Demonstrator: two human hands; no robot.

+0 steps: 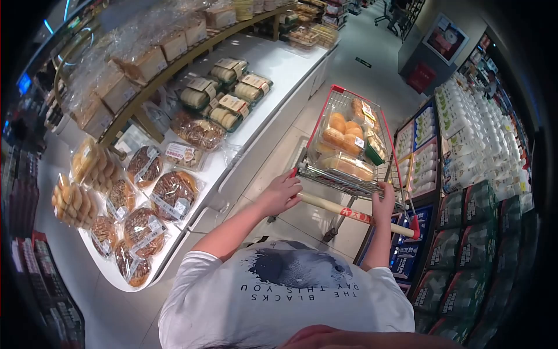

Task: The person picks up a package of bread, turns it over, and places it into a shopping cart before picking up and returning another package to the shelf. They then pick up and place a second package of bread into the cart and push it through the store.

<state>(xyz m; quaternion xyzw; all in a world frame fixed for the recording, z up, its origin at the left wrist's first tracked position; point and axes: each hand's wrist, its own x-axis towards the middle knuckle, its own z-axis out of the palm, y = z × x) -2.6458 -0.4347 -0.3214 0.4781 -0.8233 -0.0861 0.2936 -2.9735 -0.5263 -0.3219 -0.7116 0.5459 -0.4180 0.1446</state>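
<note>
White shirt [290, 308] reads "THE BLACKS"; hands [282, 195] hold cart [323, 203].

Upside down in the view, the shirt [279, 314] carries dark capitals in two rows: "THE BLACKS" in the row nearer the neck and "DAY THIS YOU" in the row nearer the hem. The red band [355, 215] on the cart handle [325, 205] bears pale characters, too small to read surely. Labels on the bagged breads [139, 235] on the surface [177, 247], and on the packs [350, 136] in the cart, show print too small to read. The white lettering on the green packs [476, 250] and the print on the wall poster [446, 38] are also illegible.
</note>
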